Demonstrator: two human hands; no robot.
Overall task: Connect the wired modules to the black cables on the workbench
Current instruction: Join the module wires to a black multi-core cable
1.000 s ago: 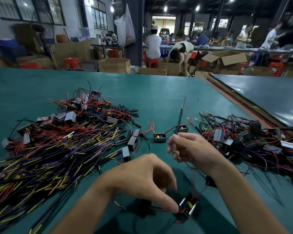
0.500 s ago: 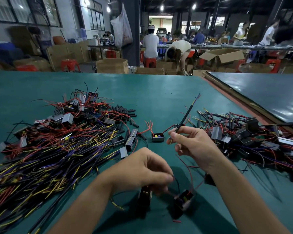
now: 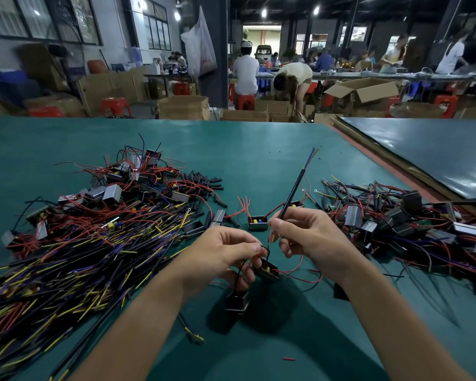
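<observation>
Both hands are raised over the near middle of the green tabletop [image 3: 259, 149], close together but not touching. The right hand [image 3: 311, 237] has its fingers curled and pinches a black cable [image 3: 293, 192] between thumb and forefinger. The cable sticks up and leans to the far right, and thin coloured wires fan out of its top end. The left hand [image 3: 226, 251] is curled too. Its fingertips grip a small black module [image 3: 267, 269] and the red wires at its top, just to the near side of the right hand's thumb. A red wire loops from this module to the right, under the right hand. A black wire drops from the left hand to a second black module [image 3: 237, 301] below it; whether that one rests on the tabletop I cannot tell.

Just beyond the hands, another module [image 3: 257, 222] lies on the tabletop with red wires standing up from it. To the left spreads a large heap of black cables [image 3: 80, 257] with yellow, purple and red ends. Beyond that heap is a tangle of wired modules [image 3: 121, 182], with loose short black sleeves [image 3: 204, 180] at its right edge. To the right lies another pile of modules with cables [image 3: 410, 221]. A tiny red piece [image 3: 289, 359] lies on the near tabletop.
</observation>
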